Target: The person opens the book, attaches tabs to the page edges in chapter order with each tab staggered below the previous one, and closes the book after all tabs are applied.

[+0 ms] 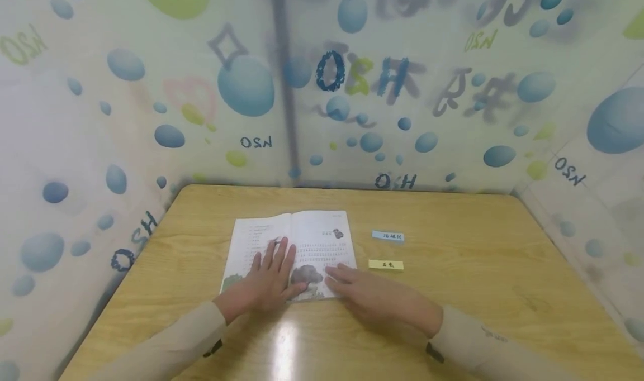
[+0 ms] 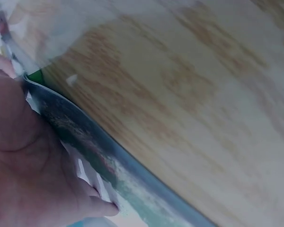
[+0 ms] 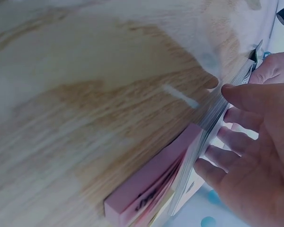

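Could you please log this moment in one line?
left hand: spread on open book | right hand: at book's right edge | blue strip, yellow strip: on table, right of book

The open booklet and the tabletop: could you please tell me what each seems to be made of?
Booklet: seemingly matte paper; it is thin, printed, gently curved and without strong glare.
Tabletop: wood or wood-look laminate, glossy, judging by its grain and bright reflection.

The wall [image 1: 443,163] reads — in blue — “O” [image 1: 330,71] and “H” [image 1: 394,76].
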### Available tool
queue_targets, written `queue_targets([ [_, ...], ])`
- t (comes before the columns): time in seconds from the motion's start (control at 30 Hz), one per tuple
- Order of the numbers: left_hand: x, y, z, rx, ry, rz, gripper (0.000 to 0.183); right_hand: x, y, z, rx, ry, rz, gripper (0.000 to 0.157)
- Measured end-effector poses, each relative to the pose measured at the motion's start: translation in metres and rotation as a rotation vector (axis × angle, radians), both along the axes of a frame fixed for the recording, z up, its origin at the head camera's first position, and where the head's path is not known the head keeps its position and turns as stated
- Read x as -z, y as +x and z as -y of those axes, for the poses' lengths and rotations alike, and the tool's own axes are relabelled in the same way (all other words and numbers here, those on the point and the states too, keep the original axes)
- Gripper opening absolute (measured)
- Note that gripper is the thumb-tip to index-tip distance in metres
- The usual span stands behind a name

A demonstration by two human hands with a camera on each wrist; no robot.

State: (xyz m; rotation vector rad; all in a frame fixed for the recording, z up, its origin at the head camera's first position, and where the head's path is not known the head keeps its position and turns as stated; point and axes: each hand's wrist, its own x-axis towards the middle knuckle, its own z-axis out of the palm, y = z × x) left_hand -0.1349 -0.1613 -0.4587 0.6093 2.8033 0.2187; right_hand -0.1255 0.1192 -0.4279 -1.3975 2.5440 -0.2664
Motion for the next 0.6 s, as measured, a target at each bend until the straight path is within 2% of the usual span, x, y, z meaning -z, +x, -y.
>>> queue_targets([
  [0.2,-0.012,-0.004,-0.001,0.009,0.043,0.025,0.100,0.001,-0.001,-0.003,-0.014,-0.014,-0.004,0.051],
  [0.4,-0.026,-0.012,-0.006,0.005,0.049,0.101,0.103,0.001,-0.003,-0.005,-0.030,-0.017,0.000,0.052],
  [0.47,-0.031,-0.015,-0.007,-0.002,0.047,0.122,0.102,0.003,-0.006,-0.008,-0.031,-0.026,0.011,0.052],
  [0.6,-0.036,-0.017,-0.008,-0.002,0.079,0.139,0.096,0.005,-0.014,-0.019,-0.001,-0.071,0.097,0.049],
])
